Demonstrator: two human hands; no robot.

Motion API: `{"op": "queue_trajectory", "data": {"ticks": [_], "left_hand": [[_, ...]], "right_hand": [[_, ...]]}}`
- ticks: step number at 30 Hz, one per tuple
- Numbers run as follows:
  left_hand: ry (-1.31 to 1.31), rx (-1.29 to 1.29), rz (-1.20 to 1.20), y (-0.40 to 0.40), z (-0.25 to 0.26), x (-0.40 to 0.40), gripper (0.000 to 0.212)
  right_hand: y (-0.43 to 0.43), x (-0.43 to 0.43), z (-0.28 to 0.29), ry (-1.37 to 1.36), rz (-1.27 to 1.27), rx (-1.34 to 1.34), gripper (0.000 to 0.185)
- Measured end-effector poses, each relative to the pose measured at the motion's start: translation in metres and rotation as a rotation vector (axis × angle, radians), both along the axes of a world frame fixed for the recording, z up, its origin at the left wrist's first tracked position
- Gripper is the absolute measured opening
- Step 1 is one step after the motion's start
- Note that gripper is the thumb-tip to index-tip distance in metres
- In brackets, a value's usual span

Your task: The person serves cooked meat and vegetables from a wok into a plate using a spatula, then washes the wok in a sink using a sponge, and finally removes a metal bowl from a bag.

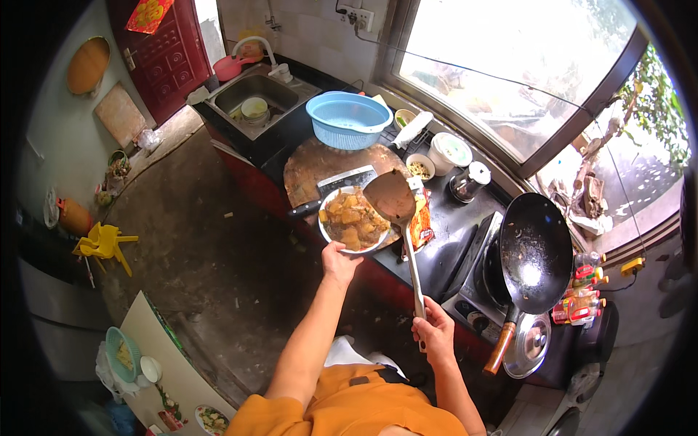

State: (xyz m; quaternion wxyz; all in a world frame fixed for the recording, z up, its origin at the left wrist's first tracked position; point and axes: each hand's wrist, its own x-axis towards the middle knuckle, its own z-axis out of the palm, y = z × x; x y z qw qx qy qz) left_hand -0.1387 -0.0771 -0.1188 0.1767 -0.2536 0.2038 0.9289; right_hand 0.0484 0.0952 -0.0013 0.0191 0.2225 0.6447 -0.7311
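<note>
My left hand (339,264) grips the near rim of a white bowl (325,231) filled with chunky stewed food (351,218). In my right hand (434,328) is the handle of a metal wok spatula (390,197), whose blade lies over the right edge of the bowl. Behind the bowl, a cleaver (346,180) with a black handle rests on a round wooden chopping board (305,163). A black wok (537,256) with a wooden handle sits tilted on the stove (473,305) at the right.
A blue plastic basket (349,117) stands at the board's back edge, left of a small bowl (420,167), a lidded tub (450,150) and a moka pot (470,181). The sink (253,101) holds bowls. A pot lid (528,346) leans below the wok. Lower left, a table (163,349) bears dishes.
</note>
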Motion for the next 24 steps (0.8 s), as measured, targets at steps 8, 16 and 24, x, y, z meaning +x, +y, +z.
{"op": "queue_trajectory", "data": {"ticks": [8,16,24], "left_hand": [[0.258,-0.288,-0.645,0.076,0.038,0.115,0.026],[0.22,0.538,-1.346,0.218,0.077,0.207,0.046],[0.057,0.597,-1.272,0.237,0.102,0.197,0.017]], "right_hand": [[0.031,0.044,0.051,0.117,-0.066,-0.243,0.05],[0.098,0.137,0.092,0.282,-0.517,-0.067,0.046],[0.156,0.191,0.07,0.265,-0.639,-0.149,0.049]]}}
